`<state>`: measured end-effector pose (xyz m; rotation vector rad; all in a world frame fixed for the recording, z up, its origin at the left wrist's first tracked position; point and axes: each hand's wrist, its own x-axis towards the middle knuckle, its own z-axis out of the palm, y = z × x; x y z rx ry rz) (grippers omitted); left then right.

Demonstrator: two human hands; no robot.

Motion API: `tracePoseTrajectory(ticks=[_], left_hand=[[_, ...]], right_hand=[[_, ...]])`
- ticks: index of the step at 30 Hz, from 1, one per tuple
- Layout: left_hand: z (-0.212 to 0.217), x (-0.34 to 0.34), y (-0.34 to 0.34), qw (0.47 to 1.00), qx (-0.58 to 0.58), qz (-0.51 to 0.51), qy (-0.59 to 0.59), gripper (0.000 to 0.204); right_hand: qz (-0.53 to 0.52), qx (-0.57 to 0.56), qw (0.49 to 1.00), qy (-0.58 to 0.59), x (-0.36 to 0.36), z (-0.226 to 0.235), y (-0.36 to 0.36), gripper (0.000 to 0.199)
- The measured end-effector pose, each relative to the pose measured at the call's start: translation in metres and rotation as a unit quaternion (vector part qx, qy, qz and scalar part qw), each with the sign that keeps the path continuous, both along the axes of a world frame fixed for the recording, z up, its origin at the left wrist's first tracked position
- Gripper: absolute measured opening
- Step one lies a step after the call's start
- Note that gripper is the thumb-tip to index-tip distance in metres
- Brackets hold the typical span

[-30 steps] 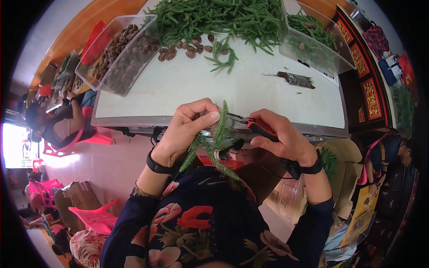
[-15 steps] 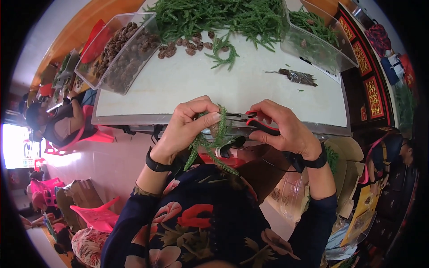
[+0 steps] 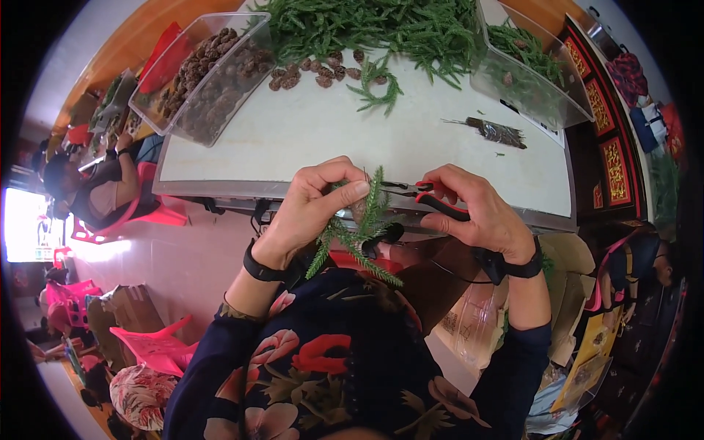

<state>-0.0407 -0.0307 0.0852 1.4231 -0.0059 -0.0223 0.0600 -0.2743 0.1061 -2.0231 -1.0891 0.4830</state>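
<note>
Just over the table's near edge, my left hand (image 3: pixel 320 199) pinches a green artificial pine sprig (image 3: pixel 375 204), whose branches hang below the fingers. A brown pine cone (image 3: pixel 358 211) shows among its needles, partly covered by my thumb. My right hand (image 3: pixel 475 208) is closed round red-handled pliers (image 3: pixel 442 207). The dark jaws point left and look parted, with their tips close to the sprig beside my left thumb. Whether they touch it or a wire there, I cannot tell.
On the white table (image 3: pixel 293 147) lie a small green sprig ring (image 3: pixel 377 86), loose pine cones (image 3: pixel 323 72), a bundle of dark wires (image 3: pixel 499 133) and a heap of green sprigs (image 3: pixel 381 29). Clear bins of cones (image 3: pixel 209 84) and sprigs (image 3: pixel 528 70) stand either side. A person (image 3: pixel 103 187) sits at left.
The table and everything on it have shifted slightly right in the picture. Both hands keep nearly the same pose, still holding the sprig and the pliers.
</note>
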Motion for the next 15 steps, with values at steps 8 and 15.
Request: tracePoseTrajectory(ticks=[8,15], left_hand=[[-0.002,-0.003,0.003,0.993,-0.087,-0.074,0.041,0.016],[-0.016,-0.006,0.002,0.965,-0.196,-0.153,0.081,0.022]], right_hand=[[0.052,0.032,0.998,0.017,0.007,-0.005,0.002,0.045],[0.137,0.056,0.986,0.083,0.012,-0.004,0.009,0.049]])
